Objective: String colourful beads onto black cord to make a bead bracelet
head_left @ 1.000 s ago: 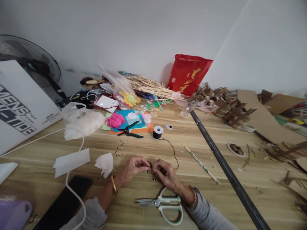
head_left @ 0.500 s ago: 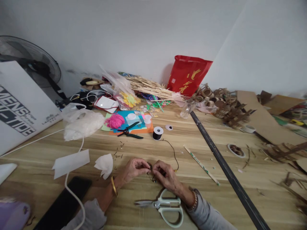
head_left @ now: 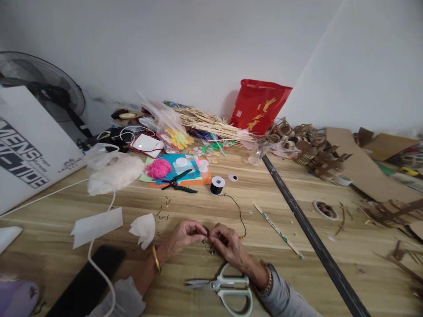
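My left hand [head_left: 185,234] pinches a small dark beaded cord [head_left: 206,230] between thumb and forefinger. Close beside it, my right hand [head_left: 228,243] has its thumb and fingers pressed together at the same cord, near the other fingertips. The exact grip points are partly hidden by the fingers. A short end with a small bead dangles below. Black thread [head_left: 241,213] runs from a white-rimmed spool [head_left: 217,185] toward the right hand, with yellowish beads near it. Scissors [head_left: 231,288] with pale green handles lie slightly open just below the hands.
Dark-handled pliers [head_left: 180,181] and pink yarn [head_left: 158,168] lie on coloured paper. White paper pieces [head_left: 143,230], a black phone-like slab [head_left: 89,281] and a white cable are at left. A dark strip [head_left: 307,224], a patterned stick [head_left: 277,230] and woven pieces [head_left: 325,160] lie right.
The view has shifted very slightly. Both hands keep nearly the same pinch on the beaded cord, with only tiny finger movement.
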Motion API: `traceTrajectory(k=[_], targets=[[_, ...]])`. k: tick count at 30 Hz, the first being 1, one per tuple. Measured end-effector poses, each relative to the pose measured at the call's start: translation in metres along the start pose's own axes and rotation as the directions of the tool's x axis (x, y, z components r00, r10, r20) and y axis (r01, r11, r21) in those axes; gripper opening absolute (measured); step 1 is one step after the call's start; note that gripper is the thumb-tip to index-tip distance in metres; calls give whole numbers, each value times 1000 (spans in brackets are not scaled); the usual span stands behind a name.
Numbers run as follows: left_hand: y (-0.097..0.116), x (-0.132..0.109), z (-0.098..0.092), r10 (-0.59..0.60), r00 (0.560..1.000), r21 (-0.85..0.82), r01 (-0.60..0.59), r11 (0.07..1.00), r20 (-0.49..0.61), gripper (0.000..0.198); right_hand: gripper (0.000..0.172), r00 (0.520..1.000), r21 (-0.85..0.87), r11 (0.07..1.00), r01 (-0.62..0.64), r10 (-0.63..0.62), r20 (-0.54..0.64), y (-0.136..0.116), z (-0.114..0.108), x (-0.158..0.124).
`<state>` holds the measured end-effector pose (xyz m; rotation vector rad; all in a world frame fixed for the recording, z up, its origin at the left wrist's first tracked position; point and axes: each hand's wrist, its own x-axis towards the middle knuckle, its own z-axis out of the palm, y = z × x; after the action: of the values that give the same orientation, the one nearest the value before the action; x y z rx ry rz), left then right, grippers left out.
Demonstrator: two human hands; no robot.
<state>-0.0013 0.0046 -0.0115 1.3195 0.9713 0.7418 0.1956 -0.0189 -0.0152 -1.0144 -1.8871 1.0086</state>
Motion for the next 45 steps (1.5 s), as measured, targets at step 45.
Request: traceTrajectory(k=[45], targets=[[6,-3,2,-19,1000,-25,19,1000,14,23,22,1000,-29,1000,7,-8,-14,0,2,1]])
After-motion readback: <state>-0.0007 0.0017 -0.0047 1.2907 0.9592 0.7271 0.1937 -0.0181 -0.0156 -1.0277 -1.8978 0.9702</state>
